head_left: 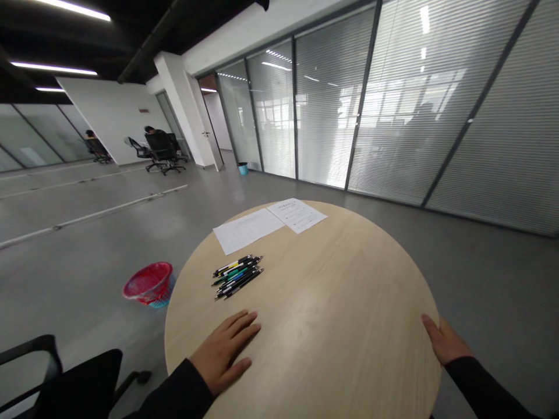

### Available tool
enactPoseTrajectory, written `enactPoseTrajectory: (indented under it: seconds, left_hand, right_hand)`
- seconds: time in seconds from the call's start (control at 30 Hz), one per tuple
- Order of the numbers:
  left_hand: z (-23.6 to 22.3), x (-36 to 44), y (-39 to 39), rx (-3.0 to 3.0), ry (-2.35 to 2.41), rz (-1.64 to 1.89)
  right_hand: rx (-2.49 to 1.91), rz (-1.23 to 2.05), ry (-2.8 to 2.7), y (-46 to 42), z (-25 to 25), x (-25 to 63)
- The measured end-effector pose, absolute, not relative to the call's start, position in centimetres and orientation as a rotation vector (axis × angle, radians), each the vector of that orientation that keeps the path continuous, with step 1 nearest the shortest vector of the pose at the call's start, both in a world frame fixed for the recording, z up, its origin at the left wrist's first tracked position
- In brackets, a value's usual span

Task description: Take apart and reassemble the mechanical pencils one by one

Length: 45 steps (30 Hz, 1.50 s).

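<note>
While left hand (225, 352) lies fingers apart (right hand (449, 342): cannot tell), pens (238, 276) seem light, stiff, slick; hold mid-barrel.

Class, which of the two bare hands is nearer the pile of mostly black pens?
The left hand, palm down near the pens; the right hand is at the right edge of the round, wood-toned table.

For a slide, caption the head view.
Left hand palm-down on a round, pale wood-grain table near slim, mostly black pens; right hand at the table's edge.
</note>
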State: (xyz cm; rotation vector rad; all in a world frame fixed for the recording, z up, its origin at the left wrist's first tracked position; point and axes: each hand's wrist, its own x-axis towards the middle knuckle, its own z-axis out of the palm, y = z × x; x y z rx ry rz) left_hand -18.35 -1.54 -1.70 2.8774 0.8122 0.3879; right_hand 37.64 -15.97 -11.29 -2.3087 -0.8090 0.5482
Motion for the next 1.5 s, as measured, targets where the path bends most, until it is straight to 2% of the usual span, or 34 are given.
enactPoseTrajectory:
  seconds: [0.23,0.73,1.13,1.27,1.37,1.43,1.5]
  left_hand:
    - [-2.1,-18.6,-1.6,2.842,0.830,0.397]
    - [-1.2,-18.4,-0.4,2.794,0.781,0.435]
    - [-1.0,-17.7,0.0,2.792,0.793,0.460]
    - [-0.9,-17.5,-0.5,2.808,0.826,0.469]
    - [-0.1,-16.2,-0.7,2.793,0.879,0.488]
    - [0.8,-14.5,-0.5,2.759,0.888,0.496]
    - [1.6,-12.2,-0.2,2.729,0.888,0.506]
  right_hand:
    - [-2.291,0.606,-0.831,-16.7,-12.7,38.7]
    - [-2.380,0.674,-0.775,-16.2,-11.4,38.2]
    - [-2.422,0.590,-0.788,-15.7,-9.9,37.4]
    - [-2.519,0.424,-1.066,-15.8,-7.8,38.0]
    - [-2.494,0.026,-1.322,-14.4,-5.1,36.2]
    - [-2.211,-0.105,-1.575,-12.5,-3.2,33.2]
    - [-1.837,-0.009,-1.881,-10.1,-1.7,29.2]
